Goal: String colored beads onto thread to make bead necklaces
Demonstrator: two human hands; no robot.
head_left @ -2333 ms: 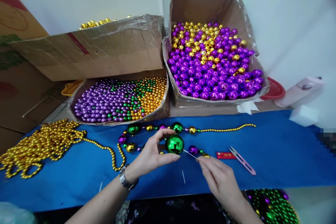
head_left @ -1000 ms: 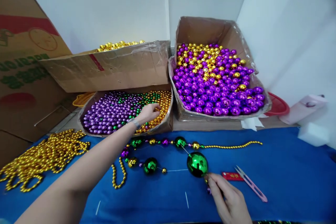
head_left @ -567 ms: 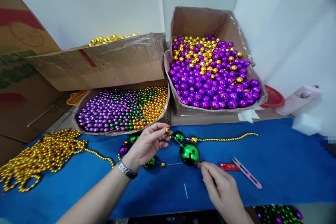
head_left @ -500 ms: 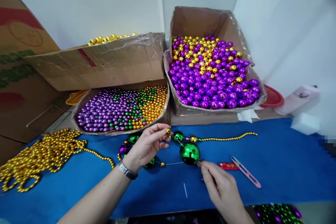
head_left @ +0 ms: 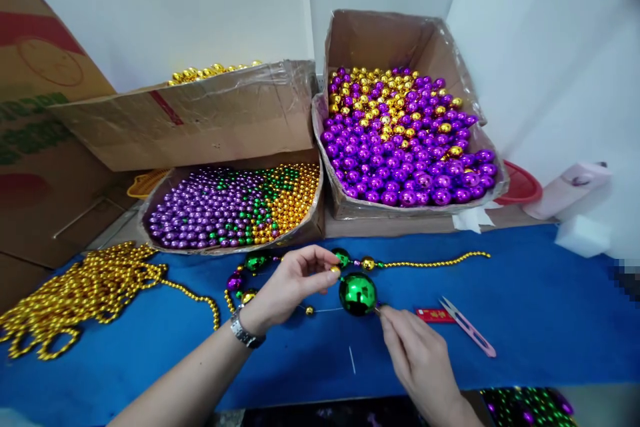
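Head camera looked down on my two hands over the blue cloth [head_left: 525, 307]. My right hand [head_left: 417, 360] was nearest, its fingers closed together at the lower right edge of the big green ball [head_left: 357, 294]; I took it that they pinched a needle or thread end there, though neither showed clearly. My left hand [head_left: 290, 287] sat just beside the ball's other side, thumb and forefinger nipped shut on a small gold bead [head_left: 334, 271]. A thin thread [head_left: 327, 310] ran left from the ball past another little gold bead [head_left: 309, 310].

I judged that the bead could slip from so light a pinch and roll off across the cloth, and that the ball could slide along a slack thread.

Beyond lay the half-made necklace [head_left: 367, 263], and to the right the snips [head_left: 467, 327] beside a red packet [head_left: 433, 315]. Farther left was a heap of gold bead chain [head_left: 75, 290]. At the back stood the low box of small beads [head_left: 230, 207] and the box of larger purple and gold balls [head_left: 405, 140].

My left palm hid part of the necklace, and the beads at the bottom right corner were cut off.
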